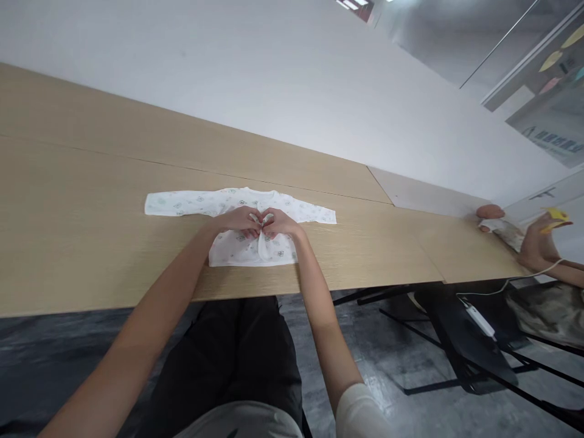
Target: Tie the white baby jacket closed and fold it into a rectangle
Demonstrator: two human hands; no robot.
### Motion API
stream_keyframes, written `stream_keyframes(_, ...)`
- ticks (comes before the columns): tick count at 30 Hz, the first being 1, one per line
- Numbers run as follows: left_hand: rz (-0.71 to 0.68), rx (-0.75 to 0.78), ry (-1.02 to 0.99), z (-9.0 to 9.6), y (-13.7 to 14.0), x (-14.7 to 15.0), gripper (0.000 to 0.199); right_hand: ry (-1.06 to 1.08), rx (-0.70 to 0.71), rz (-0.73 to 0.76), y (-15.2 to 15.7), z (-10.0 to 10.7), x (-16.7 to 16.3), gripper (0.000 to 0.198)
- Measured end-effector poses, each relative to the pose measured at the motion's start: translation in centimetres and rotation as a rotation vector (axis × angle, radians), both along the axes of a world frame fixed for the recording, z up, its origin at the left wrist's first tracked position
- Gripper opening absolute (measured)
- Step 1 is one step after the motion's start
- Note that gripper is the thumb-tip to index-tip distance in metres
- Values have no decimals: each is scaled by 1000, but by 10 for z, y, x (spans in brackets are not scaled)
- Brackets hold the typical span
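Left hand [241, 219]: yours, pinching the front of the white printed shirt [255, 199], frame centre.
Right hand [279, 223]: yours, pinching the same cloth, just beside the left.
Shirt: lying flat, sleeves spread left and right of centre.
Surface [91, 231]: wood-toned, beneath the shirt.
Far right: another person's hand [532, 242], near a yellow object [555, 218].

Pale wood-grain table [91, 255] along white wall [205, 79]. Streaked gray floor [77, 359]. Black chair [479, 362] at right. Lettered panel [542, 125] upper right; bright light strips [350, 4] at top.
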State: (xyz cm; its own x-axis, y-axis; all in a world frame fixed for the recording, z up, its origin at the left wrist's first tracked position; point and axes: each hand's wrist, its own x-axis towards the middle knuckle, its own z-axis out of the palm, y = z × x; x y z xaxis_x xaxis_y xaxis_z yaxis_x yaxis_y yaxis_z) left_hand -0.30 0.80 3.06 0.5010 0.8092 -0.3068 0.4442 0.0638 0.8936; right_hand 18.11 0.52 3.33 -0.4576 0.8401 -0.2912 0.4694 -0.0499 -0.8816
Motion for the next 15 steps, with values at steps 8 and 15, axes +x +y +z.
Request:
stream_keyframes(8, -6, 34, -10, 1, -2, 1, 50, -19, -8, -48, -2, 4, 0, 34)
stream_keyframes(15, -33, 91, 49, 0, -1, 1, 35, 28, -69, -111, -3, 5, 0, 34)
